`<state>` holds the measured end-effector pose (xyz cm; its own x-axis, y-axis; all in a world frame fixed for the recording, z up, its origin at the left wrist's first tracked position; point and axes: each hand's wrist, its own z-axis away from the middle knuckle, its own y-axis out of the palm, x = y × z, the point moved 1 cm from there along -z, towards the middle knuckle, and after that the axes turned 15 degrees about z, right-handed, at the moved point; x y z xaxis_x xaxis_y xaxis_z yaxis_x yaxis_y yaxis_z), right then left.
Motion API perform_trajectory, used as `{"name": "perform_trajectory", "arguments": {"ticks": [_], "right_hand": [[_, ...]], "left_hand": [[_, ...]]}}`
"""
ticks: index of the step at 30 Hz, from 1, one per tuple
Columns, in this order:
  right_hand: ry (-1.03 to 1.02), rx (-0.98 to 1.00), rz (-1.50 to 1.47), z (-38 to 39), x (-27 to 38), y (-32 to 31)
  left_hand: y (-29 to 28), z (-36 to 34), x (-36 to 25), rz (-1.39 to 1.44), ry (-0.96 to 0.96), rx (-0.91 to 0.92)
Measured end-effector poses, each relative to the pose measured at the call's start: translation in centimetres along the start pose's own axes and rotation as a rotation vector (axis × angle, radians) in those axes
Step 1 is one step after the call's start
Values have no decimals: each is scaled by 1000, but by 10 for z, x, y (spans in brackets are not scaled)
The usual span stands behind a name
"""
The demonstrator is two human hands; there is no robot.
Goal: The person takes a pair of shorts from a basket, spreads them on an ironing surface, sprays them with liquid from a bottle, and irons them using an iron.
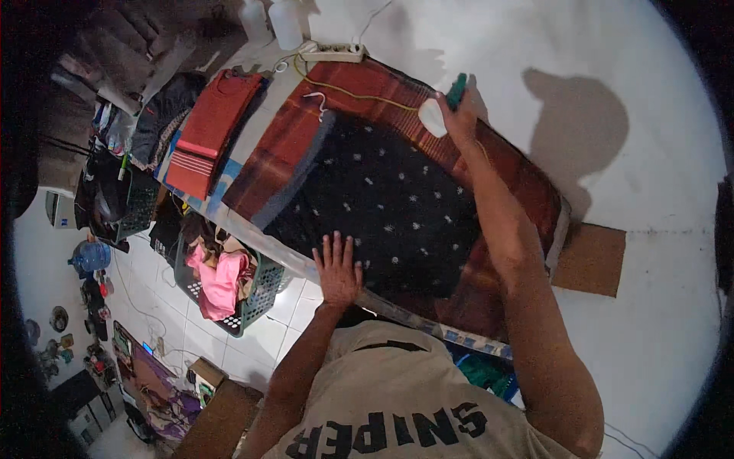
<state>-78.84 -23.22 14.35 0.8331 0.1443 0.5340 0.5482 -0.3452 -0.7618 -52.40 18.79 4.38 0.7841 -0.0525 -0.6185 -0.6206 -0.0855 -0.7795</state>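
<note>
1. Starting on the left, here's a red garment (218,130) lying flat and neatly folded, so we can count that piece as finished, by the look of it.
2. Just nearer, the green basket (264,294) stands below the table edge (267,249), and its pink cloth (220,275) lies crumpled; that pile looks left to do.
3. Moving right, we've got a bare strip of plaid blanket (267,157) between the folded piece and the work: handy open room.
4. Now our left hand (337,271), palm down, fingers straight and slightly apart, pressing the near-left border of the dark cloth (382,206) right by the table edge.
5. And there's the dark cloth itself, mid-blanket, spread broad and mostly smooth but not folded; we judge it about midway.
6. Over at the far right, our right hand (457,122) has its fingers wrapped around what looks like an iron (432,118), just beyond the cloth; their tips are partly hidden. A yellow cord (359,93) crosses the far side.
7. Rightmost, the white wall (657,306) hems us in tightly; the freer room is leftward, over the cloth.
</note>
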Motion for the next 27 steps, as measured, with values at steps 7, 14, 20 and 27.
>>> {"name": "perform_trajectory", "arguments": {"ticks": [7,14,20,27], "right_hand": [[-363,616,309,71,-50,-94],[9,488,673,244,-268,-245],[-80,719,453,240,-88,-210],[-508,721,443,232,47,-60]], "left_hand": [[2,19,13,-94,-90,-12],[21,11,-10,-58,-154,-161],[5,-10,-8,-50,-137,-153],[18,-45,-10,-212,-232,-129]]}}
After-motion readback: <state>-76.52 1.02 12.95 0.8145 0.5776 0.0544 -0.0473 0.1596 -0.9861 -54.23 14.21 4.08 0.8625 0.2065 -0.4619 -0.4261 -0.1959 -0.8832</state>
